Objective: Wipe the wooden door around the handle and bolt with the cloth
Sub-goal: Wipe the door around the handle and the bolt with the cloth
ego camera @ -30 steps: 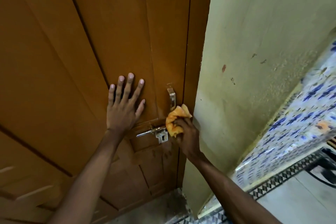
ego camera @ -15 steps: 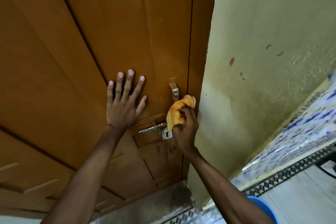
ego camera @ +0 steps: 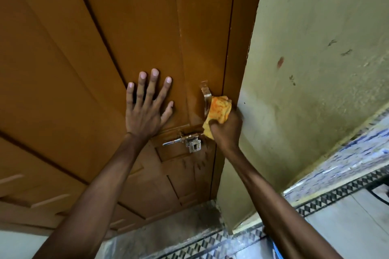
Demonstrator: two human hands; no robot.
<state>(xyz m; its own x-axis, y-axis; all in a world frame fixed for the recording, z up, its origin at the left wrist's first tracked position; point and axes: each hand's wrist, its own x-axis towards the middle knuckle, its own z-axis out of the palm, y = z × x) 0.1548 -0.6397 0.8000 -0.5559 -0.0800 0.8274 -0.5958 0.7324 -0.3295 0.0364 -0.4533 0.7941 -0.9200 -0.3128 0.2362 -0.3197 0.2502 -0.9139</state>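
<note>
Clenched tight around a bunched orange-yellow cloth (ego camera: 219,112), the person's right hand (ego camera: 226,130) presses the wad against the brown wooden door (ego camera: 130,27), right at its latch edge. The cloth sits against the lower part of the curved silver metal handle (ego camera: 205,95), which stands upright on the door, and its bottom corner hangs down to touch the right end of the tarnished metal sliding bolt (ego camera: 185,140). Most of the cloth bulges out above the fist, while the fingers wrapped round it are turned away from me, so only the back of the hand and knuckles show.

Over to the left, the left hand (ego camera: 147,109) lies flat on the door panel with all five fingers spread wide and nothing in it, palm to the wood, just above the bolt and beside the handle. Both bare forearms reach up from the bottom of the view.

That bolt runs crosswise under the two hands, with a small hasp plate (ego camera: 194,146) hanging from it. A narrow brown door frame (ego camera: 240,38) runs beside the door edge, and the fist partly overlaps it. Beyond it is a pale green plastered wall (ego camera: 315,69) with a few dark marks and a reddish spot. Lower right, blue-and-white patterned tiles (ego camera: 357,153) and a black-and-white geometric tile border (ego camera: 336,191) show, and a grey stone threshold (ego camera: 168,231) lies under the door.
</note>
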